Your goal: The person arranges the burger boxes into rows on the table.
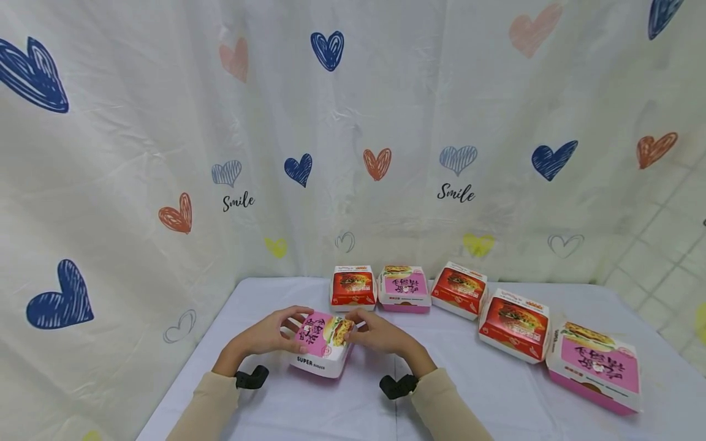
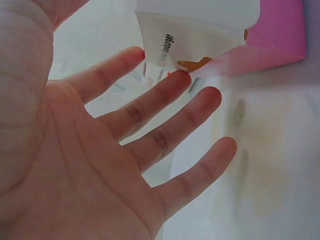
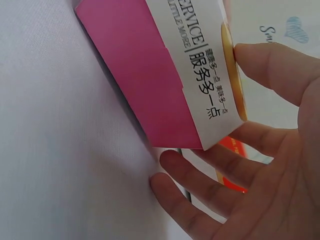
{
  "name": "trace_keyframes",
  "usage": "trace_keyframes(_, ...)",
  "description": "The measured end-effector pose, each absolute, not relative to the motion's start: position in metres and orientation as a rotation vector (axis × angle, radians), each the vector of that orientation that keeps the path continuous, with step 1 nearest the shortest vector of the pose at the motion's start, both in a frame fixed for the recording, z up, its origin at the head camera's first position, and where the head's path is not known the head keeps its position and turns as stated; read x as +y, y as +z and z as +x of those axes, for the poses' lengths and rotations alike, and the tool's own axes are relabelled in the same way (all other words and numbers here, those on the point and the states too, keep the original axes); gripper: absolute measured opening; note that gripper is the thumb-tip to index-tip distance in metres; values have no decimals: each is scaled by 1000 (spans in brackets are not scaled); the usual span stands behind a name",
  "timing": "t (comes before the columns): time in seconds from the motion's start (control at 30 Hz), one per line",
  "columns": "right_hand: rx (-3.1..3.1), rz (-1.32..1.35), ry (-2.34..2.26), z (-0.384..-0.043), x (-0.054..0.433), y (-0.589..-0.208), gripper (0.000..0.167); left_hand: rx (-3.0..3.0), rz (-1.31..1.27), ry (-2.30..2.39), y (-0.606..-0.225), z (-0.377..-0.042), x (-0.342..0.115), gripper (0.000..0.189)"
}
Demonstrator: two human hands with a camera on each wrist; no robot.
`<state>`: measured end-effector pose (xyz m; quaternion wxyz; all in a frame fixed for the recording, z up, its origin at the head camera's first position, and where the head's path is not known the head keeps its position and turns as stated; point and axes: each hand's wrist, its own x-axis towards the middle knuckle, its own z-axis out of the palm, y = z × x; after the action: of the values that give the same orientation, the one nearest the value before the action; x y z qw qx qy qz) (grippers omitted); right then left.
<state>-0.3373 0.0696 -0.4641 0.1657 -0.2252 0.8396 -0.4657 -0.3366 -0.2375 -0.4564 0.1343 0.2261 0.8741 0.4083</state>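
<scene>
A pink and white burger box [image 1: 317, 364] with a burger picture and "SUPER BURGER" lettering sits between both hands at the table's near middle. My left hand [image 1: 274, 332] holds its left side, thumb at the near corner and fingers toward the far one. In the left wrist view, fingertips [image 2: 183, 77] meet the lid's white flap while the other fingers spread apart. With its thumb at the top edge and fingers around the far corner, my right hand [image 1: 380, 334] grips the right side. The box's pink lower wall [image 3: 137, 65] shows in the right wrist view.
Along the back and right stand more burger boxes in a curved row: a red one [image 1: 353, 289], a pink one [image 1: 405, 288], two more red ones [image 1: 459, 289] [image 1: 514, 324] and a pink one [image 1: 595, 367]. A heart-printed curtain [image 1: 397, 122] hangs behind the white-covered table [image 1: 452, 392].
</scene>
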Motion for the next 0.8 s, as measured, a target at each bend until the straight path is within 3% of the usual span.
trace_keyframes(0.8, 2445, -631, -1294, -339, 71, -466, 31, 2478, 700, 1191, -460, -341, -246, 57)
